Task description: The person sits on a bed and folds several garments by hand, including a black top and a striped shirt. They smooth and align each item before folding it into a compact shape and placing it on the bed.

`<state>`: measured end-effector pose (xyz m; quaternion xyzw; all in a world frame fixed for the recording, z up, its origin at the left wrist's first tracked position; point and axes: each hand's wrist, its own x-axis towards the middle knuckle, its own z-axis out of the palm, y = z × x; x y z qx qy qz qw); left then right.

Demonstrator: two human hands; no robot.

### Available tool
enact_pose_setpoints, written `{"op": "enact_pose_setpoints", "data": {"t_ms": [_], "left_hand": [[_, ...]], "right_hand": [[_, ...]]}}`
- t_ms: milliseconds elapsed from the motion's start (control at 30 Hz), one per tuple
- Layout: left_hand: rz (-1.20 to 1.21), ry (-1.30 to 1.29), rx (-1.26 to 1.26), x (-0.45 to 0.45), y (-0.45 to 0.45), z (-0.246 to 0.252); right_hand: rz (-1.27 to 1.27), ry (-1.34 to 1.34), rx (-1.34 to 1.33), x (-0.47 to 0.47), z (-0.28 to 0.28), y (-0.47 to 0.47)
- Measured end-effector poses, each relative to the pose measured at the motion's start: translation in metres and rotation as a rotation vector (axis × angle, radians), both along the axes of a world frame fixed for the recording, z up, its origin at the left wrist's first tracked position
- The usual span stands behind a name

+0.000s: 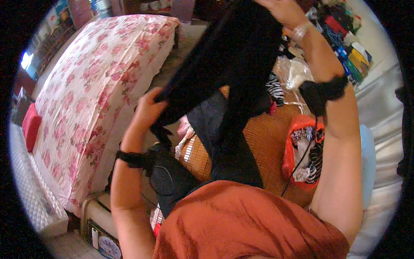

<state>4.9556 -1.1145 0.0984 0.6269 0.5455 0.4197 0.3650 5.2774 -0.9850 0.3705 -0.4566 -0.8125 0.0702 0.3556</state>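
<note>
A black garment [223, 48] is stretched between my two hands, above my legs. My left hand [150, 106] grips its lower left end, where a dark strip dangles. Up at the top right, my right hand [284, 13] has hold of the other end; the fingertips run out of the frame. The cloth is too dark to tell which kind of garment it is. Part of it hangs down over my dark trousers [207, 123]. Black bands with a cable are strapped round both forearms.
I sit on a brown woven mat [268, 139]. At right lies an open red bag [288, 155] of clothes, with clear plastic packaging [292, 73] and a zebra-striped cloth [275, 89] farther off. A clothes pile [339, 35] lies beyond. A floral sheet [97, 81] covers something large at left.
</note>
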Motion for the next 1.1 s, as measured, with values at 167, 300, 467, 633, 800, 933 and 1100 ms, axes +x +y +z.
{"op": "enact_pose_setpoints", "data": {"t_ms": [167,300,467,633,800,933,1100], "left_hand": [[0.248,0.252,0.315,-0.080,0.033,0.046],[0.379,0.386,0.547,-0.104,0.030,0.097],[0.424,0.477,0.610,-0.093,-0.006,0.092],[0.229,0.469,0.392,-0.068,-0.074,-0.011],[0.020,0.607,-0.159,-0.028,-0.152,-0.110],[-0.107,0.534,-0.171,-0.019,-0.192,-0.138],[-0.034,0.237,-0.282,-0.028,-0.195,-0.127]], "right_hand": [[-0.064,0.085,0.353,0.010,-0.002,0.049],[-0.119,0.413,0.319,0.040,0.021,0.031],[-0.258,-0.586,0.996,0.099,-0.025,-0.053],[0.309,-0.019,0.043,0.147,-0.158,-0.138],[0.230,-0.048,-0.543,0.183,-0.283,-0.234],[0.268,-0.214,-0.558,0.198,-0.340,-0.276],[0.323,-0.449,-0.516,0.182,-0.360,-0.292]]}}
